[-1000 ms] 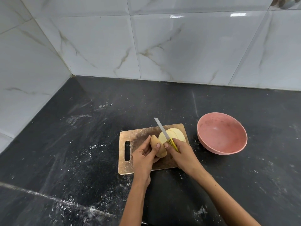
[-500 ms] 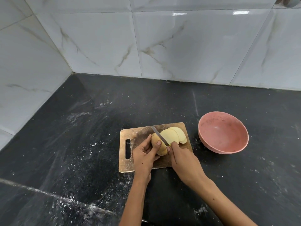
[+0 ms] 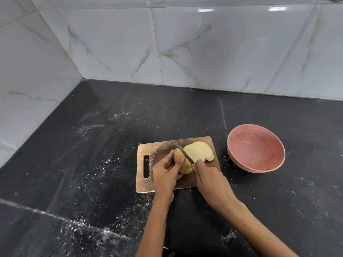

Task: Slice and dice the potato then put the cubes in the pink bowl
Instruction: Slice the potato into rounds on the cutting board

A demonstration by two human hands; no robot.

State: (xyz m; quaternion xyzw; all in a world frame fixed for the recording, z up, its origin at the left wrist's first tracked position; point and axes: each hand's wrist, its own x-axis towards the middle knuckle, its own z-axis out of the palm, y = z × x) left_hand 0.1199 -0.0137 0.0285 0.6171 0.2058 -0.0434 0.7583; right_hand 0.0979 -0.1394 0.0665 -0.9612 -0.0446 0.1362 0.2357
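On the board (image 3: pixel 159 151), the left hand (image 3: pixel 165 173) grips the potato (image 3: pixel 181 160); the right hand (image 3: pixel 209 179), fingers clamped round the knife (image 3: pixel 182 152), cuts. Slices (image 3: pixel 198 152) lie beside. At 3 o'clock, the bowl (image 3: pixel 256 148) holds nothing.

I'm looking at a home kitchen — black stone counter (image 3: pixel 185 115), marble-look wall tiles (image 3: pixel 204 49), wooden cutting board (image 3: pixel 159 147).

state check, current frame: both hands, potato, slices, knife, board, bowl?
left hand: gripping the potato
right hand: gripping the knife handle
potato: partly sliced, uncut part on the board
potato slices: overlapping, lying right of the blade
knife: blade down in the potato
cutting board: flat on the counter
pink bowl: upright, empty
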